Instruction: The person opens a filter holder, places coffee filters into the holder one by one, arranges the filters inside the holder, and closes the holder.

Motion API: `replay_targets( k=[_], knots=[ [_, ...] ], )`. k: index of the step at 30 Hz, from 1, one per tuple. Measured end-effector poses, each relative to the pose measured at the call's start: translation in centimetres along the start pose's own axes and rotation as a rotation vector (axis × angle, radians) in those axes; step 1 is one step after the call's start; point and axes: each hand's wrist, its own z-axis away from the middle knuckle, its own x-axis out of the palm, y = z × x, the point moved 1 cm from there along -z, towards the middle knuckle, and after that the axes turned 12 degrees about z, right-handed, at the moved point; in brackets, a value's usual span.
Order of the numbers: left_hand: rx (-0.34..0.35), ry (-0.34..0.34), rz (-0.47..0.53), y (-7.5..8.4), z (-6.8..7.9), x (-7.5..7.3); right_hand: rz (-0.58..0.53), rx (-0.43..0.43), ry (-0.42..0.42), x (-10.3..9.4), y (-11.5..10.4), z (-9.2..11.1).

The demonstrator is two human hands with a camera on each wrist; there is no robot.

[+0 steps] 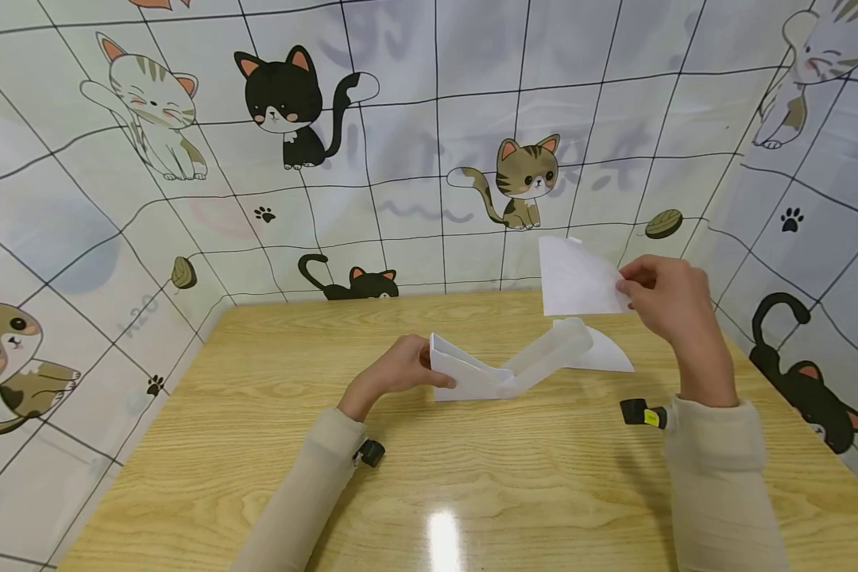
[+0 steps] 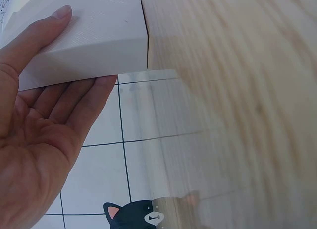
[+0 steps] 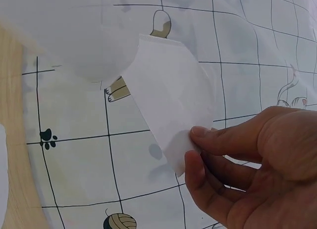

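Note:
My left hand [image 1: 403, 365] grips the left end of a white, wedge-shaped piece [image 1: 466, 378], low over the wooden table. In the left wrist view the thumb lies on the white piece's [image 2: 104, 21] broad face, with the fingers beneath its edge. From its right end a translucent white trough [image 1: 549, 353] slants up to the right. Beside the trough's upper end shows a white panel [image 1: 602, 354] with a curved edge. Higher up, my right hand [image 1: 672, 300] pinches a thin white piece [image 1: 577, 280] by its right corner, between thumb and fingers; it is raised off the table.
The light wood table [image 1: 486, 469] spreads under both hands. A white cloth with cats and grid lines [image 1: 400, 159] hangs behind and at both sides. Small dark cameras sit at the left wrist [image 1: 372, 453] and right wrist [image 1: 642, 412].

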Motion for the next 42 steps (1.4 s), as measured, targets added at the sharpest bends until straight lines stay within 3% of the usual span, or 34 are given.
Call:
replay_targets(
  k=[19, 42],
  knots=[
    [0.000, -0.002, 0.008, -0.1, 0.1, -0.1, 0.006, -0.061, 0.023, -1.0, -1.7, 0.9],
    [-0.003, -0.005, 0.024, -0.1, 0.1, 0.0, 0.002, -0.171, -0.073, -0.1, -3.2, 1.1]
  ],
)
